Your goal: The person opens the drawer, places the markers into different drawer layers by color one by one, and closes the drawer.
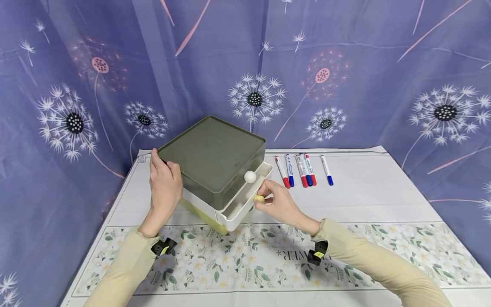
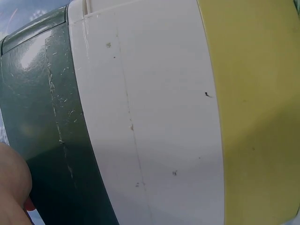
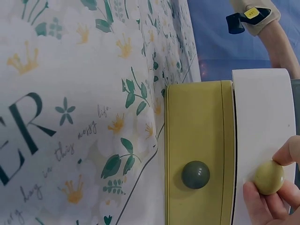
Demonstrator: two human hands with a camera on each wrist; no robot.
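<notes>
A small three-tier drawer box [image 1: 215,153] stands at an angle on the table, dark green on top, white in the middle and yellow at the bottom. Its white middle drawer [image 1: 238,218] is pulled partly out, baring a strip of its inside. My right hand [image 1: 281,204] pinches the yellow round knob [image 3: 269,177] on that drawer's front between thumb and fingers. Against the box's left side, near the top edge, my left hand [image 1: 166,183] rests with its fingers extended. A white knob [image 1: 250,177] marks the green tier, and a dark green knob [image 3: 195,175] the yellow one.
Several red and blue capped markers [image 1: 306,170] lie behind and right of the box, with one blue-capped marker [image 1: 327,170] apart from them. A floral printed band [image 1: 368,256] crosses the front of the white tablecloth [image 1: 364,200]. A blue dandelion curtain [image 1: 192,76] encloses the table.
</notes>
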